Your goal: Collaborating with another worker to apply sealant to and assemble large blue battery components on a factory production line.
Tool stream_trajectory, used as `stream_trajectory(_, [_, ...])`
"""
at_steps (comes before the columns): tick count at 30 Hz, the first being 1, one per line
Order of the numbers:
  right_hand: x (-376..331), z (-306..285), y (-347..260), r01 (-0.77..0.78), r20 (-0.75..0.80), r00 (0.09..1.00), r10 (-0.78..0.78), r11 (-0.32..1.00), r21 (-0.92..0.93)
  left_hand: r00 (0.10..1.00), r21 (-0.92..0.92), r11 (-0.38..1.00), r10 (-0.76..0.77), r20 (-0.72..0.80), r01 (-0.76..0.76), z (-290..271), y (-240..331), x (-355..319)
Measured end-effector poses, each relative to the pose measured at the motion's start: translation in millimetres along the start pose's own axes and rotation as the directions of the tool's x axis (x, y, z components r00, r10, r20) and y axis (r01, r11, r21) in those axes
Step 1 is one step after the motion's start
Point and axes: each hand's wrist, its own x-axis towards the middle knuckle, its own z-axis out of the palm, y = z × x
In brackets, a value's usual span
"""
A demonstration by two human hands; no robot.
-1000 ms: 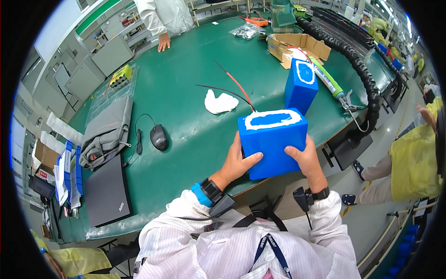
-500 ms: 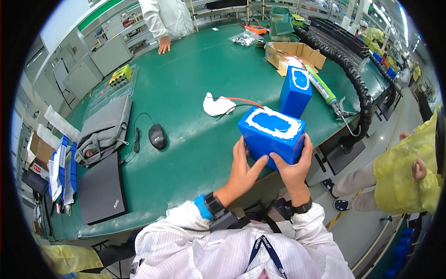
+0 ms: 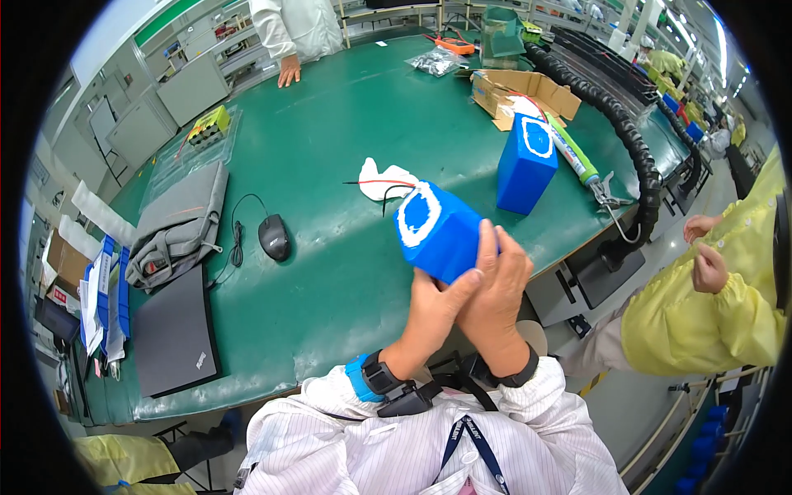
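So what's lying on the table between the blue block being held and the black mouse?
In the head view, only bare green table lies between the held blue block and the black mouse; the white scrap with wires sits farther back.

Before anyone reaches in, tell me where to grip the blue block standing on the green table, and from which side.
Grip the standing blue block around its tall flat side faces, coming from the near table edge. It stands upright and apart from other things; its top carries a white ring, and a cardboard box and a tube crowd its far and right sides.

Blue block's (image 3: 437,231) underside behind both hands' fingers (image 3: 495,256)
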Motion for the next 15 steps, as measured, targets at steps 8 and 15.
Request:
stream_trajectory(8, [-23.4, 6.3, -51.2, 0.228, 0.203, 0.955, -0.215, 0.973, -0.043, 0.96, -0.444, 0.876, -0.26, -0.107, 0.188, -52.9, -18.9, -8.8])
stream_trajectory(15, [-10.2, -12.7, -36.5, 0.056, 0.316, 0.933, -0.172, 0.938, 0.343, 0.918, -0.393, 0.862, -0.385, -0.095, 0.321, -64.9, -16.1, -4.6])
